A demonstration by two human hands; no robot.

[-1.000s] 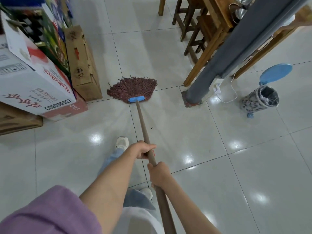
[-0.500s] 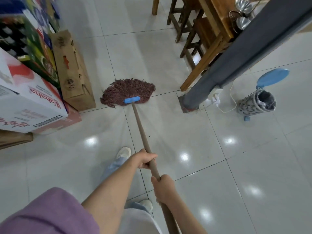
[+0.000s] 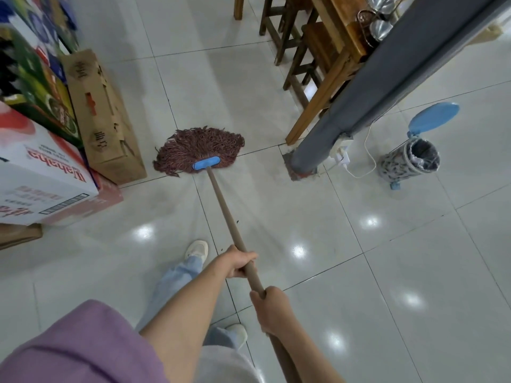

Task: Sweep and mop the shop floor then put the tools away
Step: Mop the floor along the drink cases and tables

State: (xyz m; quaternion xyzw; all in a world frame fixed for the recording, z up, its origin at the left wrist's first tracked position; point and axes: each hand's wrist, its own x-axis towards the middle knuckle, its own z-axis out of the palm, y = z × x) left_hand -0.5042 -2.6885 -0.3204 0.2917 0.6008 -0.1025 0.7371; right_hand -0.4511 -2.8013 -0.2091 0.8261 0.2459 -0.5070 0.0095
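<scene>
A mop with a reddish-brown string head and a blue clamp lies spread on the pale tiled floor, just right of a brown cardboard box. Its long brown wooden handle slants back toward me. My left hand grips the handle higher along the shaft. My right hand grips it closer to my body, a short gap below the left. Streaks of wet sheen fan out on the tiles behind the mop head.
Stacked cartons and a brown cardboard box line the left. A grey pillar with a power strip and white cable stands right of the mop. Wooden stools sit behind it. A small bin with a raised blue lid stands at right.
The mop head has slid a little nearer to the cardboard box, and my view has shifted with it. Both hands keep their hold on the handle.
</scene>
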